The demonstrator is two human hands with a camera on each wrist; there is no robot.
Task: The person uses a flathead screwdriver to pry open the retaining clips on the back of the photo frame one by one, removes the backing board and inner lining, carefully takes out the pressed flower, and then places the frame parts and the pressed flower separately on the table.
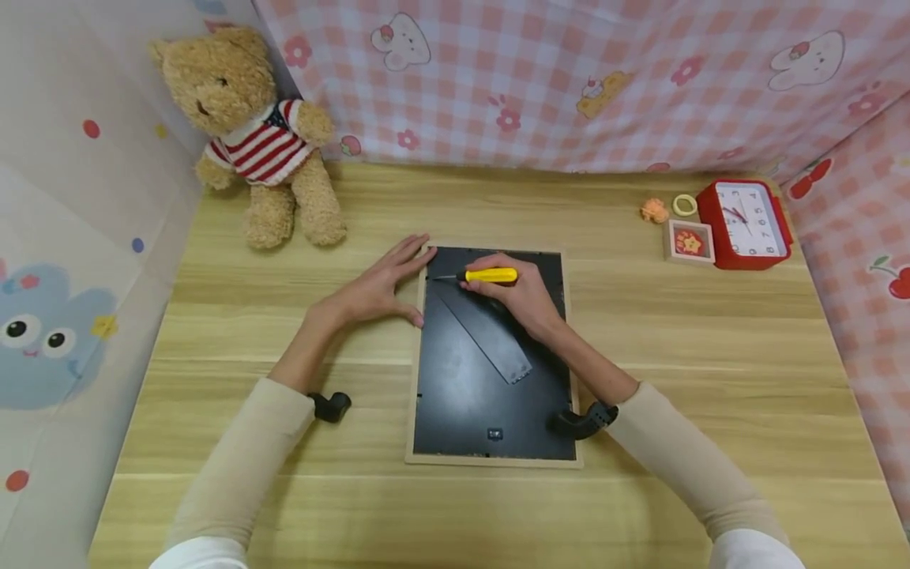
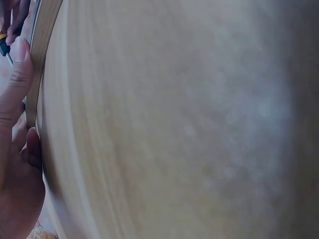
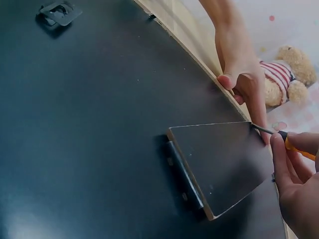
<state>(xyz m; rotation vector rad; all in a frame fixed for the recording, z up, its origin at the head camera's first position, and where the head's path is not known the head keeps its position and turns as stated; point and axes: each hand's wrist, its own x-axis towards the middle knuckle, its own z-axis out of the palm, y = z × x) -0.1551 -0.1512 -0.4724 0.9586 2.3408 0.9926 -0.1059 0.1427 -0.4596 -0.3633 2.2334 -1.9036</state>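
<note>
A picture frame point(image 1: 411, 403) lies face down on the table, its black backing board point(image 1: 455, 403) upward. On the board, a black stand leg point(image 1: 492, 341) runs diagonally. My right hand point(image 1: 522, 294) pinches a yellow-handled screwdriver point(image 1: 492, 275). Its tip meets the left rim close to the stand leg's narrow end, by a small dark tab, as the right wrist view also shows. Along the frame's upper left edge rests my left hand point(image 1: 377, 288), fingers extended toward the corner, thumb lower down against the wooden rim point(image 2: 44, 45).
A teddy bear point(image 1: 249, 138) sits at the back left. Toward the back right stand a red clock point(image 1: 746, 221), a small square box point(image 1: 690, 241), a pale yellow ring point(image 1: 685, 205) and an orange trinket point(image 1: 653, 210). A small metal hanger point(image 3: 59, 14) is fixed to the board.
</note>
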